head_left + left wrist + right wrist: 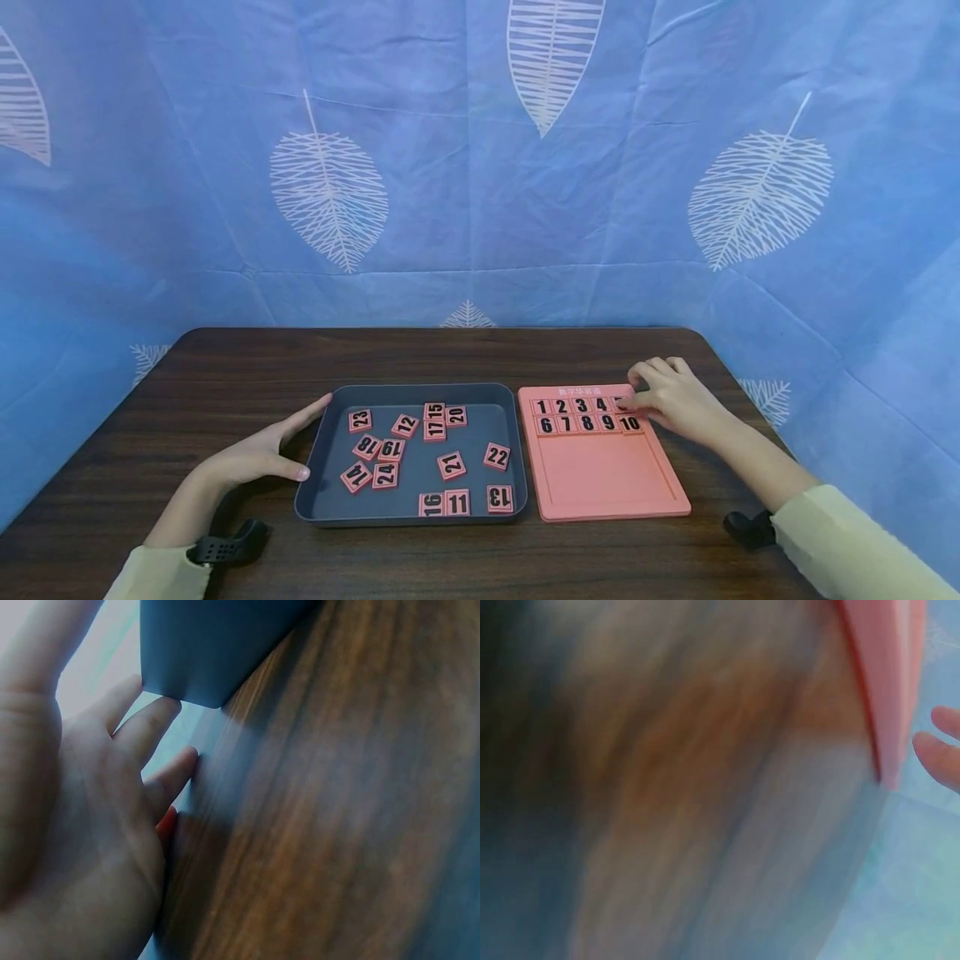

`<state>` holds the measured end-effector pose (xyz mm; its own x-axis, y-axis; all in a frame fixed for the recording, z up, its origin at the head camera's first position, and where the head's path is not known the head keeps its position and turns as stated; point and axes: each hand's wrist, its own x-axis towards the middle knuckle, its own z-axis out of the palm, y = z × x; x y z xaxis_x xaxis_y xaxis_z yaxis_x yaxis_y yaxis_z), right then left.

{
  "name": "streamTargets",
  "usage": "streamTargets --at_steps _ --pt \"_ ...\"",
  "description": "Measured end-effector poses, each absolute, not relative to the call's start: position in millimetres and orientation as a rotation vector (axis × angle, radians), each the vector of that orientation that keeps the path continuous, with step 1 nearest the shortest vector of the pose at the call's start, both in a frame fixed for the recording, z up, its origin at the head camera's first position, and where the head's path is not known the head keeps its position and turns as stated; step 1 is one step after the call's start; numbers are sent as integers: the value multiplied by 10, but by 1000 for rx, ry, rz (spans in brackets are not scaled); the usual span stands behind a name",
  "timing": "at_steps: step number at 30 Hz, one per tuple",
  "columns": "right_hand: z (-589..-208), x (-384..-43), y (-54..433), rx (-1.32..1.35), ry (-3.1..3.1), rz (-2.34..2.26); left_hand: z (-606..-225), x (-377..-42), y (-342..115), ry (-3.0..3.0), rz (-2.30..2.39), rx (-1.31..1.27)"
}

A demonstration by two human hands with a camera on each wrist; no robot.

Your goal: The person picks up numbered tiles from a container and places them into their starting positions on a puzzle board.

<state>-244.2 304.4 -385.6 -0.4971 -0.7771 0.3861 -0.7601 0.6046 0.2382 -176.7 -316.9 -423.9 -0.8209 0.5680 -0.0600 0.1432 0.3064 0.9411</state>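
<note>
In the head view my left hand (251,454) lies along the left side of a dark grey tray (491,393), fingers extended and fingertips at its rim. The left wrist view shows these fingertips against the tray's outer corner (217,660). Numbered pink tiles lie scattered in the tray, among them a 21 tile (451,465) and a 22 tile (497,456). My right hand (678,400) is over the top right corner of a pink number board (600,475), a fingertip touching the partly covered tile (621,403) after 4. Two rows of tiles sit in the board, the lower ending at the 10 tile (630,424).
Tray and board stand side by side on a dark wooden table (420,558), a narrow gap between them. Behind the table hangs a blue cloth (450,183) with white leaf prints. A black wrist strap (228,546) is on the left wrist.
</note>
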Motion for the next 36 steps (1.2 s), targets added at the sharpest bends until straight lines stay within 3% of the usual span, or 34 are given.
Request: streamTargets --at_steps 9,36 --pt "-3723 -2365 2938 1120 -2388 29 -4234 -1760 -3162 2210 1514 632" --pt "-3919 -2247 2996 952 -2639 88 -4230 -1766 -3179 2191 1511 622"
